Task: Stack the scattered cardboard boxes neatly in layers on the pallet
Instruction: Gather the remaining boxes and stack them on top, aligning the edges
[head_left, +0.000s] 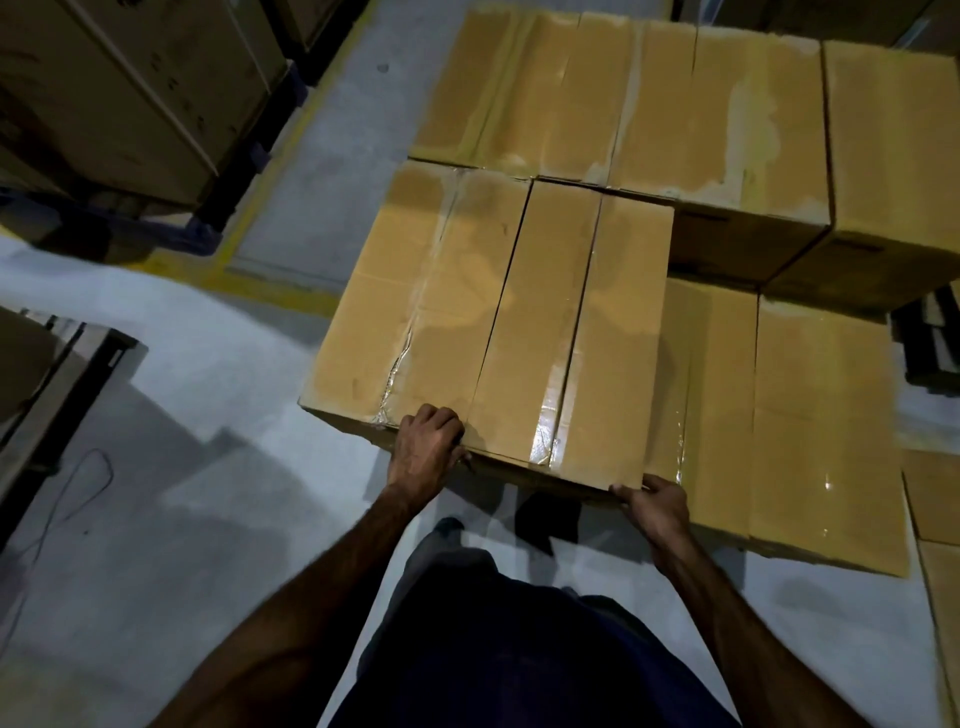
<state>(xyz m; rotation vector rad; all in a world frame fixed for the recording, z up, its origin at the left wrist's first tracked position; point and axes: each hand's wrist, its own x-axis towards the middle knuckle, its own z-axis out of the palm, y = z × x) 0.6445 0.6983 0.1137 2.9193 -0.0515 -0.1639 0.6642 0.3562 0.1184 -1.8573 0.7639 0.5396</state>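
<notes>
The grey concrete floor (171, 519) carries a painted yellow line (270, 156) running up its left half and turning a corner beside the cardboard boxes. A thin dark cable (78, 493) lies looped on the floor toward the left edge. A low taped cardboard box (810, 415) sits at the right side, though whether it rests on the floor itself or on a pallet cannot be told; a dark blue pallet (171, 228) stands on the floor at the upper left.
</notes>
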